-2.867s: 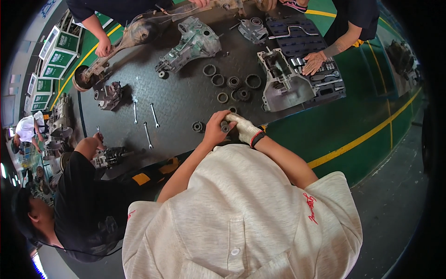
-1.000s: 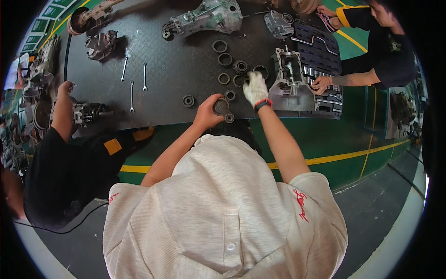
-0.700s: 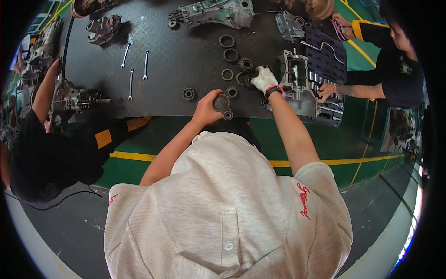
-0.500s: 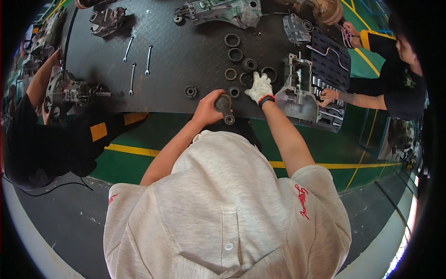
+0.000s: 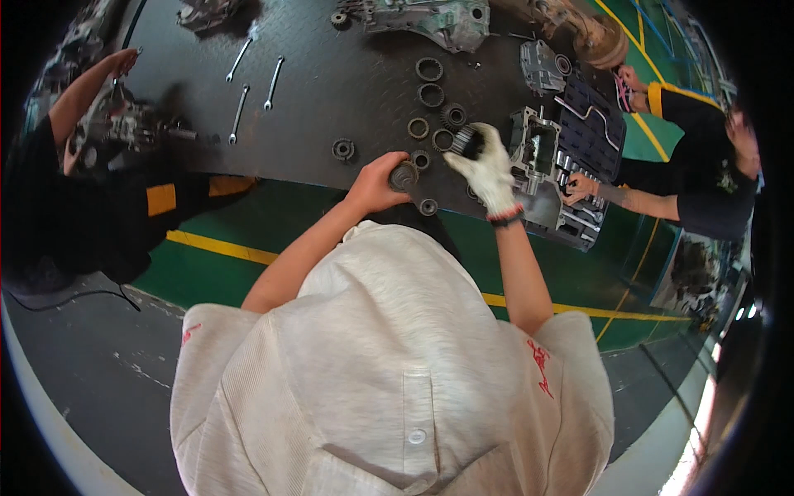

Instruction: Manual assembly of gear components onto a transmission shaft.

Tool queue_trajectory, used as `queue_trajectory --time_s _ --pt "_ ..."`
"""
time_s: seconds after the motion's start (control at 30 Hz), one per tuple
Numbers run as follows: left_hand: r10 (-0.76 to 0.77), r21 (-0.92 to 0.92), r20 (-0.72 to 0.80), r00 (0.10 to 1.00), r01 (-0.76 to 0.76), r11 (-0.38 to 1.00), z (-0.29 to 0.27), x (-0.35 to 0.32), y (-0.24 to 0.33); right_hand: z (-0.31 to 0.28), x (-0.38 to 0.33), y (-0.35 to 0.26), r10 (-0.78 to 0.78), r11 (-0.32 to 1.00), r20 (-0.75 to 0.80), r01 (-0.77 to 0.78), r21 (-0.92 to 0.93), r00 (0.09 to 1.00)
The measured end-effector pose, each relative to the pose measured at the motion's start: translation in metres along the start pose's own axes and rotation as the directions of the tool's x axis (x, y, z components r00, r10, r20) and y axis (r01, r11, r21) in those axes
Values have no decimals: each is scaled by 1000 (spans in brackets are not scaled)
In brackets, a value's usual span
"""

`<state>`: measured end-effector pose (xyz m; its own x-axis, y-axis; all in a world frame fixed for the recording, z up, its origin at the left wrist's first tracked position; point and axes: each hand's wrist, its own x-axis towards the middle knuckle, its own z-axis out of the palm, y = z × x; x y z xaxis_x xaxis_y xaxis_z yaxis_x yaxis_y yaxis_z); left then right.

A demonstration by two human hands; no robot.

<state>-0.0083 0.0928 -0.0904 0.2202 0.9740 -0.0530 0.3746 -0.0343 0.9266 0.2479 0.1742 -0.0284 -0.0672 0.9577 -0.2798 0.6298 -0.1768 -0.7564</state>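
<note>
My bare left hand (image 5: pixel 377 187) is wrapped round a geared shaft (image 5: pixel 404 174) at the table's near edge, its narrow end pointing down toward me. My right hand (image 5: pixel 490 171), in a white glove, grips a dark toothed gear ring (image 5: pixel 469 143) between thumb and fingers, to the right of the shaft. Around it on the table lie a small ring gear (image 5: pixel 421 159), a bronze-coloured ring (image 5: pixel 418 128), a gear (image 5: pixel 453 115) and two dark rings, the farther one (image 5: pixel 429 69) toward the back. Left of my left hand sits another gear (image 5: pixel 343 150).
An open metal gearbox case (image 5: pixel 533 136) stands right, beside a dark socket toolbox (image 5: pixel 608 116) where a co-worker's hand (image 5: pixel 581 188) reaches. A long gearbox housing (image 5: pixel 438 25) lies at the back. Wrenches (image 5: pixel 275 83) lie left, near another co-worker's arm (image 5: pixel 78 91).
My right hand has closed on the gear ring and lifted it off the table, turning it toward the shaft. My left hand still holds the shaft. The view has shifted slightly.
</note>
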Motion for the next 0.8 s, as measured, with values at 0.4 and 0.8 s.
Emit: queue_trajectory --time_s 0.4,0.8 --pt "11 -69 -12 1000 -11 998 0 -3 2 -63 -103 -200 -515 803 270 568 -180 814" --pt "72 -79 -17 997 -73 994 4 -4 -2 -47 -104 -218 -464 686 342 575 -446 817"
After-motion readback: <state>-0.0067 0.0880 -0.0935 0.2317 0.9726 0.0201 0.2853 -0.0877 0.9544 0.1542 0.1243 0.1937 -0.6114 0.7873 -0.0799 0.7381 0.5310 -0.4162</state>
